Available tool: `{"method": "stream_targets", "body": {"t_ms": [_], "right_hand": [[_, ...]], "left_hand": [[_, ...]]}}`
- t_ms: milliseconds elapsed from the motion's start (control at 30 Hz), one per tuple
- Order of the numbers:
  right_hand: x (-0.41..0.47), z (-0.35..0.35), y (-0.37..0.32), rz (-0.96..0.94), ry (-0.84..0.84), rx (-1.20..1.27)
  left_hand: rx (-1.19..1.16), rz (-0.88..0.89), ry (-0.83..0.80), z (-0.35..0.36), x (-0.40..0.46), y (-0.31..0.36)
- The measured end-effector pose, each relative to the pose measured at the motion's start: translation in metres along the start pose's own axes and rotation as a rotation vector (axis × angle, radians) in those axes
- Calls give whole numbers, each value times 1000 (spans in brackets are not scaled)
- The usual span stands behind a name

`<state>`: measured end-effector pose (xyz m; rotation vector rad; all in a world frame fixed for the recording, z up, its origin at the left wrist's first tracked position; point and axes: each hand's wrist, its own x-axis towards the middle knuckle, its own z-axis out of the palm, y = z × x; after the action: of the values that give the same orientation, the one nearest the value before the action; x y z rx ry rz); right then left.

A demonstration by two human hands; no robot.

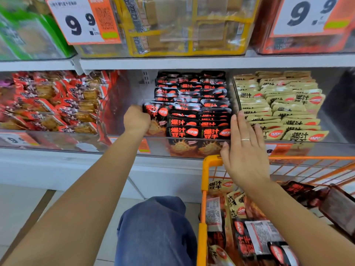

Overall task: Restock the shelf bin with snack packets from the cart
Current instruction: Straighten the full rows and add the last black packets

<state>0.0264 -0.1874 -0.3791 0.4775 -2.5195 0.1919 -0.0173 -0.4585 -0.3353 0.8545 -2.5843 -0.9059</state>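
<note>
A clear shelf bin (153, 148) at centre holds rows of black-and-red snack packets (197, 110). My left hand (136, 120) grips a black packet (157, 114) at the bin's left side, standing it against the stacked rows. My right hand (243, 148) is flat with straight fingers, held against the right side of the rows at the bin's front right corner; it wears a ring. Below it, the orange cart (204, 189) carries more black and beige packets (247, 233).
A bin of beige packets (282, 110) sits to the right, a bin of red packets (51, 102) to the left. Price tags (82, 20) hang from the upper shelf (172, 63). My knee in blue jeans (155, 233) is beside the cart.
</note>
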Motion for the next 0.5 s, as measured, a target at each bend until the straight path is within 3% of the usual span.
{"method": "stream_targets", "body": {"t_ms": [133,367,500], "right_hand": [[0,0,0,10,7,-10],[0,3,0,11,17,-8],[0,2,0,8,24,-12]], "left_hand": [[-115,-83,108,2,6,-3],[90,80,-38,13,0,2],[97,42,7,15,-1,-1]]}}
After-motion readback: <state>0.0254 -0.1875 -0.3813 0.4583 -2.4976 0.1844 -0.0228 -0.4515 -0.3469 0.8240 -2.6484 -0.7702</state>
